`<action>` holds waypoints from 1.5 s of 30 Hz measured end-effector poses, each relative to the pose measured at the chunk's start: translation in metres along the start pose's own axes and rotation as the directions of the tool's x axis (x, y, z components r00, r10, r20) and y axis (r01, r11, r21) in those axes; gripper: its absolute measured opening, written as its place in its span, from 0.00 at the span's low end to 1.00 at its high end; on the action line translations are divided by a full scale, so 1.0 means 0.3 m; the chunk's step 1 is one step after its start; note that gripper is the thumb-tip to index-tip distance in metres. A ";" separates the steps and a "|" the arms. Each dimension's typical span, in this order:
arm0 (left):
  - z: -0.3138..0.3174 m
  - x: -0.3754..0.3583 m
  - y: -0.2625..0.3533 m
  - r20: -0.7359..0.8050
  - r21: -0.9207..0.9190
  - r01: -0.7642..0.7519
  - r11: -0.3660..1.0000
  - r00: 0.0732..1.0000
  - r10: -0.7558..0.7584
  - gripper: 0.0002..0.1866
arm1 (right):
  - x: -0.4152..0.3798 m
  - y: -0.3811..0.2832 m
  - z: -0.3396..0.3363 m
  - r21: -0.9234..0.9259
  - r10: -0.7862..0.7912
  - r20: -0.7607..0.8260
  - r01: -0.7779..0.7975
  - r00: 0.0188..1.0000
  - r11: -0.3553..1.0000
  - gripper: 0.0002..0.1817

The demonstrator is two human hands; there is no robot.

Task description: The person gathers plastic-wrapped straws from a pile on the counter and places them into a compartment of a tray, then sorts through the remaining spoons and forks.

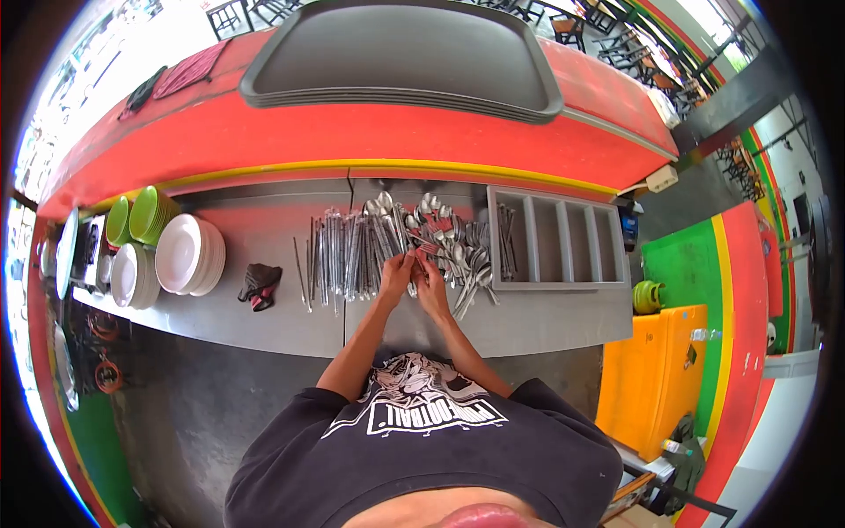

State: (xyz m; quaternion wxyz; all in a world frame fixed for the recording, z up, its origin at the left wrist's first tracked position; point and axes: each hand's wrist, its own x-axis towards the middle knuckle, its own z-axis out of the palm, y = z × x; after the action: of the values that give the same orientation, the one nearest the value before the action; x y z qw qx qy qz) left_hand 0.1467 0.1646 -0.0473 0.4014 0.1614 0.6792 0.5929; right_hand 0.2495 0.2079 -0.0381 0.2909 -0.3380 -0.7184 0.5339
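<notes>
My left hand [398, 272] and my right hand [429, 282] meet over the cutlery at the middle of the steel counter. Their fingers are closed and almost touching; whatever they pinch is too small to make out. Just beyond the fingertips lies a fork head [429, 249]. To the left, long slim silver utensils [339, 255] lie side by side in a dense row. Loose spoons and forks [453, 242] are heaped to the right. A grey cutlery tray [548, 286] stands beside them, with several slim utensils [507, 239] in its leftmost compartment.
White plates [180, 255] and green dishes [154, 216] are stacked on the counter's left. A dark crumpled cloth [260, 284] lies closer. Black serving trays [400, 53] rest on the raised red ledge [352, 132]. An orange cabinet [647, 378] stands at right.
</notes>
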 end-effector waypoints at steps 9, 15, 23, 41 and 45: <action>0.277 0.011 0.036 0.132 -0.216 0.136 0.967 0.985 -0.109 0.20 | 0.050 0.188 -0.254 0.216 0.229 0.079 -0.241 0.970 0.946 0.19; 0.453 0.032 0.085 0.177 -0.029 0.080 0.996 0.982 -0.074 0.20 | 0.069 0.173 -0.431 0.330 0.213 0.045 -0.216 0.976 0.919 0.20; 0.722 0.129 0.041 0.221 0.232 -0.125 0.965 0.973 0.073 0.23 | 0.108 0.225 -0.691 0.341 0.218 -0.032 -0.194 0.975 0.920 0.20; 0.831 0.195 0.066 0.224 0.362 -0.066 0.930 0.974 -0.018 0.26 | 0.226 0.311 -0.874 -0.032 0.276 0.085 -0.275 0.957 0.961 0.28; 0.783 0.162 0.104 0.134 0.129 0.025 0.991 0.990 -0.042 0.32 | 0.256 0.383 -0.836 0.200 0.207 0.077 -0.219 0.975 0.955 0.22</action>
State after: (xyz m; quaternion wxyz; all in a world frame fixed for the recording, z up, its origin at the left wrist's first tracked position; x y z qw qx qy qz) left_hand 0.2815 0.3647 -0.0294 0.4456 0.2153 0.6891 0.5294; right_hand 0.4187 0.4352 -0.0790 0.2454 -0.3664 -0.6260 0.6432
